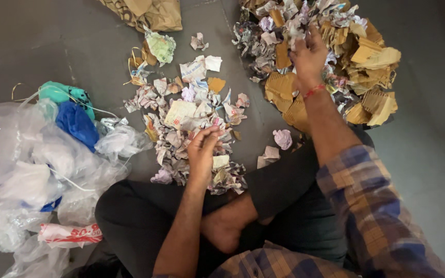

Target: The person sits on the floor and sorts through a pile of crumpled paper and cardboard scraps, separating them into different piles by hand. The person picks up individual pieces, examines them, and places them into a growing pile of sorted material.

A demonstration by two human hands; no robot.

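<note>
From the head camera, the person sits cross-legged on a dark grey floor [37, 36] sorting waste. The left hand [202, 152] hangs over a heap of crumpled paper scraps [191, 121], its fingers [211, 135] curled in toward the thumb as if pinching a small scrap; whether anything is actually caught between them I cannot tell. The scraps lie directly under and just ahead of those fingers. The right hand [309, 56] reaches well forward, fingers spread and pressed down into a larger pile of torn cardboard and paper [372, 62], touching the pieces rather than clearly closed on one. The paper looks light, soft and easily torn, best pinched at a crumpled fold; the corrugated cardboard seems stiffer and would take a grip along an edge. To the left of the left fingers, well apart, lies a mound of clear plastic bags [32, 170] with a blue bag [78, 123] and a teal one [63, 93]. Beyond the scraps lies a brown paper bag [155, 14]. The lighting is dim.
</note>
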